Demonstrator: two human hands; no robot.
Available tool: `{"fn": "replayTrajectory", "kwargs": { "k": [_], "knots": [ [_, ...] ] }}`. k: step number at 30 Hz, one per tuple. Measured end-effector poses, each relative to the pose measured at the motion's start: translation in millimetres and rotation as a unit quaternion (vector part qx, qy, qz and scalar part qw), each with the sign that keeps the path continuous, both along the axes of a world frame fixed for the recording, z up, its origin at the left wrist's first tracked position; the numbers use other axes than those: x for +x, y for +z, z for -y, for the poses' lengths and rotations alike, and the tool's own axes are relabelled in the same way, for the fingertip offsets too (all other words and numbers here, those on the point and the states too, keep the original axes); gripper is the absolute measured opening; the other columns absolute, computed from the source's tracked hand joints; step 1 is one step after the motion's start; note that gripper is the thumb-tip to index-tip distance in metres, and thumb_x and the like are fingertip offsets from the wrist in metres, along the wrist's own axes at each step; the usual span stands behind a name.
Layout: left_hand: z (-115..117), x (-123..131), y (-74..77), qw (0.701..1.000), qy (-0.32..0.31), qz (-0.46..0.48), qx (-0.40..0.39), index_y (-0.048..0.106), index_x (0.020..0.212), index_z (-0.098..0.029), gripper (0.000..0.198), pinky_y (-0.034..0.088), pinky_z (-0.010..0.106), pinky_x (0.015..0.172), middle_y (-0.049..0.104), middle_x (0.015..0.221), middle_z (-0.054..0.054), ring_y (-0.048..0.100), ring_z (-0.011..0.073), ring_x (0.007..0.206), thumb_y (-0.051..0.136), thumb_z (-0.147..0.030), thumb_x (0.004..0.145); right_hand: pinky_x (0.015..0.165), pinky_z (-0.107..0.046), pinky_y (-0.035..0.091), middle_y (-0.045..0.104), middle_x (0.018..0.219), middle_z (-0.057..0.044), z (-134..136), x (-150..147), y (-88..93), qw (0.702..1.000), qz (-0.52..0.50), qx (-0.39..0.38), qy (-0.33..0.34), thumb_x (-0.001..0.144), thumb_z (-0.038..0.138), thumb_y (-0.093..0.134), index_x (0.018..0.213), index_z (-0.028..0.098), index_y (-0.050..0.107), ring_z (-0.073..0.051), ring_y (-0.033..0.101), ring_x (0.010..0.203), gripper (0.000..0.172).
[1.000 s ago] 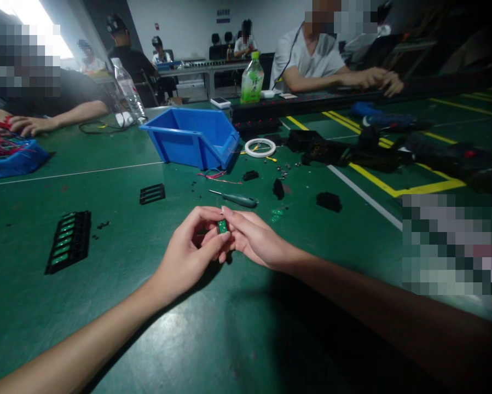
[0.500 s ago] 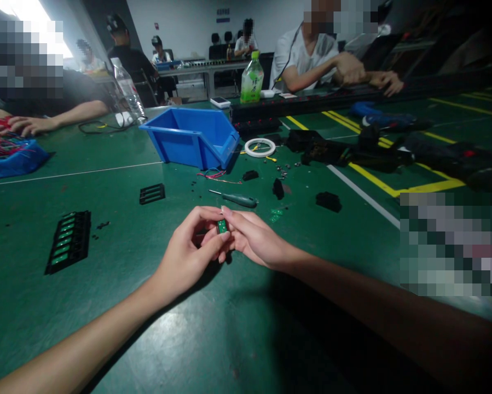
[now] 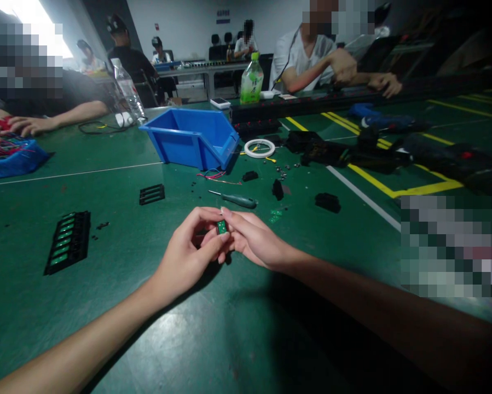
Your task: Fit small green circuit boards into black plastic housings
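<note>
Between my two hands sits a small green circuit board (image 3: 221,226) with a dark edge; fingers cover much of it. My left hand (image 3: 194,241) is closed, its thumb and fingertips gripping the board's left side. From the other side my right hand (image 3: 254,235) pinches it, thumb at the top edge. Just beyond lies a screwdriver (image 3: 239,200) with a dark green handle. Several small green boards (image 3: 276,215) are on the table to its right. Over on the left lies a black tray (image 3: 69,241) with a row of green boards in its slots.
A blue bin (image 3: 192,139) stands ahead, with a white ring (image 3: 259,148) and scattered screws beside it. Black plastic parts (image 3: 328,202) lie to the right, a slotted black frame (image 3: 151,193) to the left. A green-capped bottle (image 3: 252,79) stands behind. Co-workers sit across the table.
My hands and the board stay practically still. Across the table, a co-worker's raised hand has shifted slightly to the left.
</note>
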State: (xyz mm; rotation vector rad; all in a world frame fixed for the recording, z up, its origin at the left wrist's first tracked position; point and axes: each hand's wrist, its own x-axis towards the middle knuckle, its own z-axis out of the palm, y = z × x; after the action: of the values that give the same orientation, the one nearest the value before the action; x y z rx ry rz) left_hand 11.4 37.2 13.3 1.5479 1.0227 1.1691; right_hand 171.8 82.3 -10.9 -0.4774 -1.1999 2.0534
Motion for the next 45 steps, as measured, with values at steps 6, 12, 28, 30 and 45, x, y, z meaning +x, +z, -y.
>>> {"fn": "replayTrajectory", "kwargs": {
  "k": [6, 12, 28, 30, 45],
  "knots": [
    [1, 0, 0.8, 1.0, 0.005, -0.007, 0.002, 0.061, 0.107, -0.02, 0.015, 0.056, 0.024, 0.068, 0.063, 0.118, 0.006, 0.067, 0.0133, 0.087, 0.069, -0.023, 0.095, 0.06, -0.026, 0.061, 0.072, 0.094, -0.009, 1, 0, 1.4, 1.0, 0.0, -0.005, -0.005, 0.098, 0.054, 0.062, 0.124, 0.013, 0.067, -0.014, 0.07, 0.067, 0.049],
    [0, 0, 0.3, 1.0, 0.007, -0.004, -0.002, 0.062, 0.107, -0.02, 0.016, 0.056, 0.025, 0.069, 0.065, 0.118, 0.007, 0.068, 0.0146, 0.087, 0.07, -0.024, 0.094, 0.06, -0.026, 0.061, 0.073, 0.092, -0.009, 1, 0, 1.4, 1.0, -0.003, -0.009, -0.008, 0.099, 0.053, 0.062, 0.121, 0.011, 0.067, -0.014, 0.07, 0.067, 0.047],
    [0, 0, -1.7, 1.0, -0.011, 0.018, -0.006, 0.06, 0.108, -0.018, 0.017, 0.054, 0.02, 0.057, 0.063, 0.117, 0.005, 0.062, 0.0062, 0.067, 0.069, -0.024, 0.096, 0.06, -0.027, 0.061, 0.073, 0.084, -0.008, 0, -1, 0.4, 1.0, -0.003, -0.017, -0.004, 0.099, 0.054, 0.061, 0.116, 0.01, 0.068, -0.015, 0.069, 0.063, 0.047],
    [-1, 0, -2.4, 1.0, -0.011, 0.019, -0.005, 0.06, 0.108, -0.018, 0.017, 0.055, 0.02, 0.058, 0.063, 0.116, 0.005, 0.063, 0.0066, 0.068, 0.069, -0.024, 0.096, 0.06, -0.028, 0.061, 0.072, 0.083, -0.007, 0, -1, 0.0, 1.0, -0.002, -0.017, -0.004, 0.1, 0.053, 0.06, 0.117, 0.01, 0.068, -0.015, 0.069, 0.063, 0.047],
    [-2, 0, -3.3, 0.999, -0.01, 0.03, -0.015, 0.058, 0.108, -0.019, 0.016, 0.059, 0.019, 0.063, 0.058, 0.123, 0.005, 0.069, 0.0102, 0.086, 0.069, -0.022, 0.096, 0.06, -0.024, 0.057, 0.072, 0.09, -0.007, 4, 2, 10.3, 0.997, 0.063, 0.035, -0.008, 0.095, 0.028, 0.065, 0.11, 0.013, 0.069, -0.014, 0.07, 0.069, 0.021]
  ]
}}
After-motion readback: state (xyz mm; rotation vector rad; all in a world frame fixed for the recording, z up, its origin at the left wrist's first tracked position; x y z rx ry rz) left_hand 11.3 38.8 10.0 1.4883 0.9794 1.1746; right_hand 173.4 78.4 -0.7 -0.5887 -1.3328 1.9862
